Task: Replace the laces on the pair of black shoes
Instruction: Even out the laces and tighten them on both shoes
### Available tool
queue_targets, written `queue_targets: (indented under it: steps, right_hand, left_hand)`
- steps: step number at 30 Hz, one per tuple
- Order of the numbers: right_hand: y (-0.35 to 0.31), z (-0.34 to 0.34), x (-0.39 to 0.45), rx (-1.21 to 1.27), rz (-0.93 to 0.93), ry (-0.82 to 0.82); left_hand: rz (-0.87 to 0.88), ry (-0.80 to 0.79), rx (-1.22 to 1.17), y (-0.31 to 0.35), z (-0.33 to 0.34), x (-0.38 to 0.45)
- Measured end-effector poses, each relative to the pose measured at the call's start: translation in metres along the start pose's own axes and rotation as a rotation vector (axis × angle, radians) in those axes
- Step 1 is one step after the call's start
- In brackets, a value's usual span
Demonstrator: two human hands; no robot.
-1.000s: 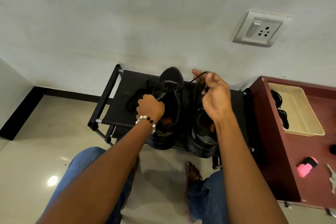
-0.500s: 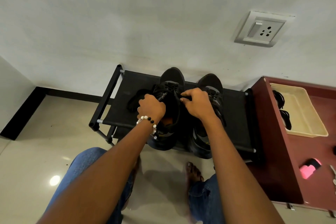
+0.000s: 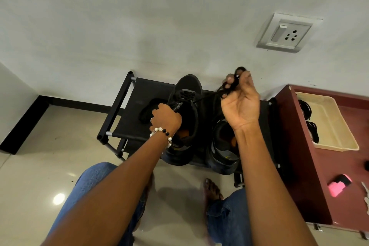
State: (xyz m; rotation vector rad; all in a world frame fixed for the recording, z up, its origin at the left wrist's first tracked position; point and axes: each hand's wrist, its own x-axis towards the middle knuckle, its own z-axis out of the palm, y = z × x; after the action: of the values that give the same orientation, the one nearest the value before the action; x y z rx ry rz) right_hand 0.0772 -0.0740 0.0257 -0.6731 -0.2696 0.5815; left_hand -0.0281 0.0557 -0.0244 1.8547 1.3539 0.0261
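Two black shoes stand side by side on a low black rack [image 3: 127, 114], toes toward the wall. My left hand [image 3: 165, 119] grips the left shoe [image 3: 187, 94] at the side of its tongue. My right hand [image 3: 239, 102] is raised above the right shoe [image 3: 223, 146], palm toward me, fingers pinched on a black lace [image 3: 207, 97]. The lace runs taut from the left shoe's eyelets up to my fingers, and its end loops above my fingertips. My right forearm hides most of the right shoe.
A dark red cabinet [image 3: 295, 146] stands right of the rack, holding a cream tray [image 3: 329, 126] with black laces [image 3: 307, 110] at its left side. A pink object [image 3: 337, 186] lies nearer me. My knees and bare foot [image 3: 212, 189] are over the tiled floor. A wall socket [image 3: 285, 33] is above.
Half a second ago my right hand was down at the left shoe's eyelets. It has since lifted up and to the right, drawing the lace out. My left hand has stayed on the shoe.
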Motion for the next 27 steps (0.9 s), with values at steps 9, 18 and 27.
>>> queue_targets:
  steps: [9,18,27]
  right_hand:
    - [0.039,-0.011,0.002,-1.735,0.188,-0.094]
    - [0.017,0.008,-0.004,-0.952,0.082,0.092]
    - [-0.002,0.011,-0.004,-0.825,0.098,0.189]
  left_hand:
    - [-0.001,0.000,0.007,0.001,-0.001,-0.001]
    - [-0.002,-0.019,0.009,0.004,0.001,-0.003]
    - [-0.016,-0.049,0.050,0.006,0.001,-0.003]
